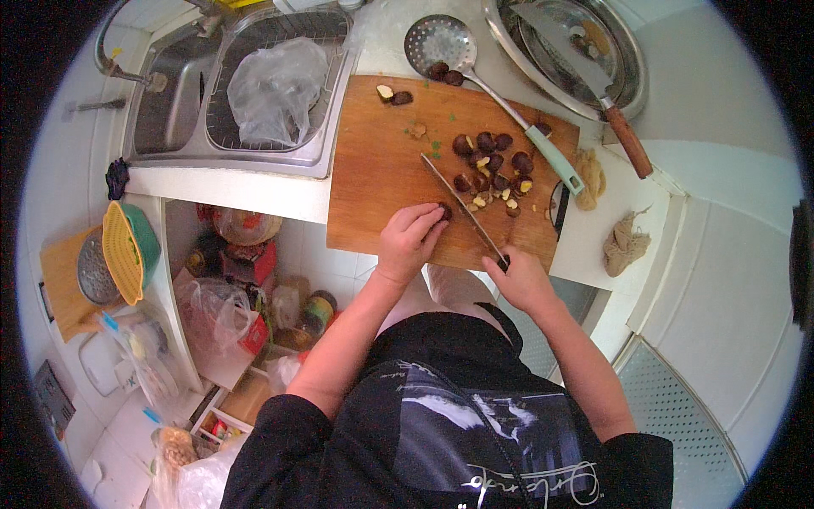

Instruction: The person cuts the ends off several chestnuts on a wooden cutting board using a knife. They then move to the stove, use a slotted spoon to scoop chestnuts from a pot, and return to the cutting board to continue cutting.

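Note:
My left hand [407, 242] pins a dark brown chestnut [446, 212] under its fingertips on the wooden cutting board [375, 184]. In my right hand [526, 283] is the black handle of a knife [463, 205]; its blade slants up and left across the board, just right of that chestnut. Beyond the blade lies a loose group of chestnuts [485, 141], some showing pale yellow flesh. Small pale pieces [478, 202] are scattered among them. Near the board's far left corner are a cut half [385, 93] with its pale face up and a dark piece [402, 98].
A perforated skimmer [440, 44] rests across the board's far right side. Behind it, a cleaver [626, 137] with a wooden handle lies over a steel basin [636, 76]. Crumpled cloths [626, 245] sit at right. The sink [172, 121] and a plastic bag [276, 89] are at left.

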`<control>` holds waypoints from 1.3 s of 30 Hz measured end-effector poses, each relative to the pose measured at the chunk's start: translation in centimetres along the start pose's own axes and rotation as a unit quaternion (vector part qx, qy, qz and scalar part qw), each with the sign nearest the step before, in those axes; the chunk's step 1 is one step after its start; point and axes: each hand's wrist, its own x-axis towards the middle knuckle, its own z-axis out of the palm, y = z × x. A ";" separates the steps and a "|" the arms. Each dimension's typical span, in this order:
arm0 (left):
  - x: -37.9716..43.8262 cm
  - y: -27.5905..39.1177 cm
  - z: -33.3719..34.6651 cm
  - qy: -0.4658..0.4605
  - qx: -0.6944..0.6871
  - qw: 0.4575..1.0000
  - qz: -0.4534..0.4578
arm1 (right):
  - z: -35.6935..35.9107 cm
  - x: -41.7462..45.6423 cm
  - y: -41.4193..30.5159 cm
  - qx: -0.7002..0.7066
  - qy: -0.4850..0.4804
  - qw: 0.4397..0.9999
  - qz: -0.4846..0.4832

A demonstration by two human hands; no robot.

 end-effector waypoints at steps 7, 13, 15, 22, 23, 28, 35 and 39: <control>-0.1 0.0 0.2 0.012 0.009 1.000 -0.003 | -0.7 -0.4 -0.5 -0.020 -0.012 0.999 -0.024; -0.1 0.1 0.3 0.018 0.005 1.000 0.000 | -0.2 -0.8 -0.3 -0.049 0.008 0.998 -0.041; -0.1 -0.1 0.4 0.021 0.009 1.000 0.006 | 0.0 -0.8 -0.3 -0.061 0.013 0.997 -0.044; 0.0 0.2 0.3 0.022 0.009 1.000 0.001 | -0.8 -1.5 -1.4 -0.073 -0.021 0.997 -0.013; 0.0 0.1 0.2 0.013 0.012 1.000 0.002 | -1.0 -1.5 -1.7 -0.080 -0.029 0.996 -0.005; -0.1 -0.1 0.2 0.008 0.015 1.000 0.008 | -1.7 -0.6 -1.8 -0.097 -0.070 0.993 0.000; -0.3 -0.3 0.1 -0.002 0.026 1.000 0.015 | -0.1 1.2 -1.9 -0.115 -0.093 0.989 0.015; -0.4 -0.3 0.2 0.005 0.023 1.000 0.014 | -0.5 1.0 -2.7 -0.116 -0.094 0.988 0.045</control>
